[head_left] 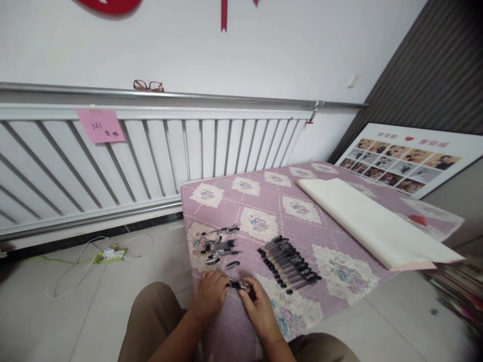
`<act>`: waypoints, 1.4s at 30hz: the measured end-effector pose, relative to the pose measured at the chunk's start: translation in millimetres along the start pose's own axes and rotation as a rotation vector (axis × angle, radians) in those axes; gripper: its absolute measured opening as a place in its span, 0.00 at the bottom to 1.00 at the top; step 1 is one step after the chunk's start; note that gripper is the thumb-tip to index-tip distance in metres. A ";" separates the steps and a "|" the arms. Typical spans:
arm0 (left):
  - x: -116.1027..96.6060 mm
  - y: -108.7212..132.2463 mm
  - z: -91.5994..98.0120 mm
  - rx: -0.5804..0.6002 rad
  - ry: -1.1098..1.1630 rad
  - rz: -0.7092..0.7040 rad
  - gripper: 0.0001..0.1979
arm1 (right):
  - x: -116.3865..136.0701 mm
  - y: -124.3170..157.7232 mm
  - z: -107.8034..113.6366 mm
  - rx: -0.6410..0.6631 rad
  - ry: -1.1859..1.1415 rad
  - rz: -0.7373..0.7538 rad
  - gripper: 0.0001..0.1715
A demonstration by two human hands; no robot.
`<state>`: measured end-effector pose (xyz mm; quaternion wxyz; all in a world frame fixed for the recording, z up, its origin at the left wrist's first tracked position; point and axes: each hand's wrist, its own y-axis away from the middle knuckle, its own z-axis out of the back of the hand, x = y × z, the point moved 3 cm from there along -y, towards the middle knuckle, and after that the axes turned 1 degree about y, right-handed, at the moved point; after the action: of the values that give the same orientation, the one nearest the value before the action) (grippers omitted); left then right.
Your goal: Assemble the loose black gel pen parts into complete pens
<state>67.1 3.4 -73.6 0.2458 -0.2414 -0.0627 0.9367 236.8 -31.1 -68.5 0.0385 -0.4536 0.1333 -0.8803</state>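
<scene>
My left hand point(211, 296) and my right hand point(258, 306) meet at the near edge of a pink patterned mat point(264, 206), both pinched on the ends of one black pen point(237, 285). Just beyond my left hand lies a loose heap of pens and pen parts point(221, 246). To the right of it, several black pens lie side by side in a tidy slanted row point(289, 264). My knees in tan trousers point(151, 322) show at the bottom.
A rolled cream sheet point(373, 226) lies across the mat's right side. A framed photo collage point(407, 158) leans at the far right. A white radiator point(151, 151) with a pink note point(101, 125) and red glasses point(148, 85) fills the back. Cables point(109, 254) lie on the floor at left.
</scene>
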 end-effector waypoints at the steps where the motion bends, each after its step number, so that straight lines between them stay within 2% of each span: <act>1: -0.3 0.2 0.4 -0.003 -0.004 -0.003 0.06 | 0.2 -0.2 -0.2 0.008 -0.008 0.007 0.12; 3: -0.7 0.5 0.9 -0.006 -0.010 -0.006 0.05 | 1.5 -0.8 -1.0 0.050 -0.006 0.024 0.10; 5: -0.8 0.6 0.7 -0.008 -0.010 -0.007 0.05 | 2.5 -1.2 -1.4 0.079 0.014 0.026 0.13; 11: 0.9 0.2 -1.4 -0.022 -0.004 -0.009 0.06 | 0.6 0.2 -0.4 0.018 0.006 -0.002 0.11; 13: 1.2 0.2 -1.9 -0.023 -0.001 -0.014 0.06 | 0.4 0.4 -1.4 0.043 0.008 0.006 0.10; 15: 1.4 0.3 -1.9 -0.023 0.005 -0.015 0.06 | 0.3 0.1 -2.4 0.071 0.021 0.010 0.13; 19: 1.4 0.4 -2.2 -0.018 -0.007 -0.019 0.06 | -0.1 -1.2 -1.0 -0.002 0.017 0.010 0.09; 22: 1.9 0.5 -3.2 -0.019 -0.006 -0.023 0.06 | 1.3 -1.3 -1.8 0.026 0.022 0.029 0.10; 24: 2.4 0.6 -4.1 -0.018 0.005 -0.024 0.06 | 1.9 -0.7 -2.3 0.050 0.041 0.028 0.13; 28: 2.6 0.5 -4.3 -0.017 0.015 -0.014 0.06 | 2.1 0.6 -0.9 0.004 0.033 0.023 0.09; 32: 0.8 0.8 -2.3 -0.023 0.029 -0.022 0.06 | 2.5 -0.3 -1.7 0.037 0.045 0.030 0.12; 35: 2.9 1.9 -1.4 -0.076 0.056 -0.007 0.07 | -0.5 -0.2 -0.8 -0.006 0.068 -0.004 0.16; 38: 10.6 3.4 -1.3 -0.207 0.108 0.067 0.09 | -5.7 0.4 -1.3 -0.069 0.088 -0.032 0.14; 42: 19.3 4.1 -3.1 -0.308 0.159 0.137 0.12 | -3.7 -4.1 -8.1 -0.031 0.171 -0.004 0.17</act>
<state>52.1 9.4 -85.4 0.1460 -0.3533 -0.1690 0.9085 232.7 -24.9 -74.8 0.0180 -0.3776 0.1485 -0.9138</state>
